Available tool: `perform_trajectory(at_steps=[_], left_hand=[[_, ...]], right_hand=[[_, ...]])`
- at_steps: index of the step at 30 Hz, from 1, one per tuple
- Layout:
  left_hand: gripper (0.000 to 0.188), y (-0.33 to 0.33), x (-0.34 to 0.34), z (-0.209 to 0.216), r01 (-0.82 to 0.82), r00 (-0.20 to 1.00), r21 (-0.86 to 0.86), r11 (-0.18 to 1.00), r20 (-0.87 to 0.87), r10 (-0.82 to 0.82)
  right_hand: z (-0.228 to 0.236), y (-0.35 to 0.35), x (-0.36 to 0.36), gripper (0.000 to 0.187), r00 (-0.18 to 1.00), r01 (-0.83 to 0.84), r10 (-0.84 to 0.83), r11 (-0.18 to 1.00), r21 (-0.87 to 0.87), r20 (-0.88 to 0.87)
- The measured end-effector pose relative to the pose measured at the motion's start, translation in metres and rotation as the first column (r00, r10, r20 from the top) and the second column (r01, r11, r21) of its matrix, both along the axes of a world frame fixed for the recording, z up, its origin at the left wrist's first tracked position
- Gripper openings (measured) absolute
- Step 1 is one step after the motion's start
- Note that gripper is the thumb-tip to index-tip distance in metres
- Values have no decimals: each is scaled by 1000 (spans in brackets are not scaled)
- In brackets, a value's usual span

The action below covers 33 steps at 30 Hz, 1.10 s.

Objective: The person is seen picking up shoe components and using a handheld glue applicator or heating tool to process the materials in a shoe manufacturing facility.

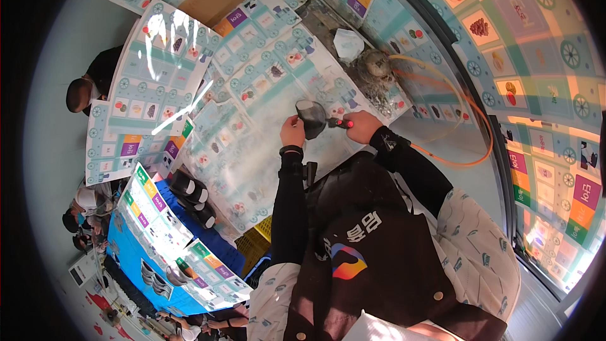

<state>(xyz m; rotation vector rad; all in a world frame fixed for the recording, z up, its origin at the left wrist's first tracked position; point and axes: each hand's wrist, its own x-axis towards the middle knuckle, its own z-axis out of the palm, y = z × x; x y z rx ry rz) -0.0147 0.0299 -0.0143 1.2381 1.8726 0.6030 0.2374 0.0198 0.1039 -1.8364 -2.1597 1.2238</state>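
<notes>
Over the middle of the table (pixel 243 148), my left hand (pixel 292 132) grips a dark rounded piece (pixel 314 121) by its left side. That piece has a paler grey oval face on top and looks like part of a shoe, though its exact kind is unclear. Just to its right, my right hand (pixel 364 127) is closed around a small black-and-red hand tool (pixel 343 124). The tool's dark front end points at the piece; I cannot tell whether they touch. Fingers hide much of the tool's grip.
Several dark shoe-like pieces (pixel 191 194) lie by a blue crate at left. A yellow crate (pixel 254 246) stands near my left elbow. Orange hose (pixel 464 161) loops at right, near a dusty round object (pixel 374 63). Patterned panels surround the table; other people are at far left.
</notes>
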Motion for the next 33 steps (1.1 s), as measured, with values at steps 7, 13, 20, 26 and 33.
perform_trajectory(at_steps=[7,13,20,26,33], left_hand=[[36,1,-6,-18,-14,999,-1,1000,37,14],[36,-3,-20,-47,-68,984,-7,998,167,69],[35,1,-10,-31,4,999,-4,1000,40,-4],[39,-2,-4,-17,-34,996,11,999,81,33],[38,-1,5,-3,-20,997,36,999,-77,22]], right_hand=[[-5,2,-13,25,980,92,-80,994,59,-183],[1,1,-14,27,997,-75,71,992,-102,-38],[-10,-13,-12,24,982,-12,6,1000,-29,-186],[9,-6,-10,31,993,119,-119,993,9,-18],[5,-12,-5,29,998,27,-22,996,-84,52]])
